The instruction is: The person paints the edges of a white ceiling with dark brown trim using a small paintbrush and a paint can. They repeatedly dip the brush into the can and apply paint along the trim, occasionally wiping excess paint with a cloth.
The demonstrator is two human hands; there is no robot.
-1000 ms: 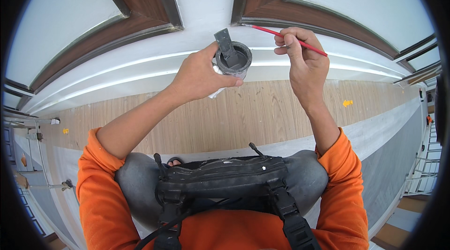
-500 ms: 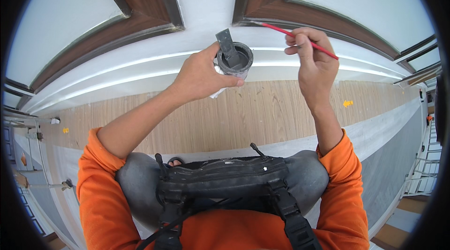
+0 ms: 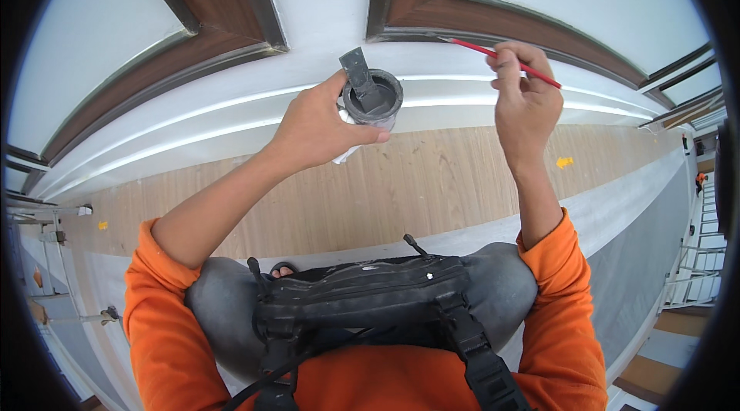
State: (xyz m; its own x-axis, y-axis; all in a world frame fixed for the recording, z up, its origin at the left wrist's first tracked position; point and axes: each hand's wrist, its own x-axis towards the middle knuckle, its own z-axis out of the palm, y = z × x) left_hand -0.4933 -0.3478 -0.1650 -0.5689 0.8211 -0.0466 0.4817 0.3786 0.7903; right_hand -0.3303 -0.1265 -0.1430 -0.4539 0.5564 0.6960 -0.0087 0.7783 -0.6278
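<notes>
Near the top centre of the frame the left hand (image 3: 320,127) wraps its fingers around a small dark grey paint cup (image 3: 373,99), with a flat dark stirrer (image 3: 361,78) standing in it and a white rag (image 3: 347,150) tucked under the palm. To the right, the right hand (image 3: 526,101) pinches a thin red brush (image 3: 505,58), its tip at the brown frame trim (image 3: 493,21) in the upper right. Below, a wood-look floor (image 3: 432,180) crosses the middle.
</notes>
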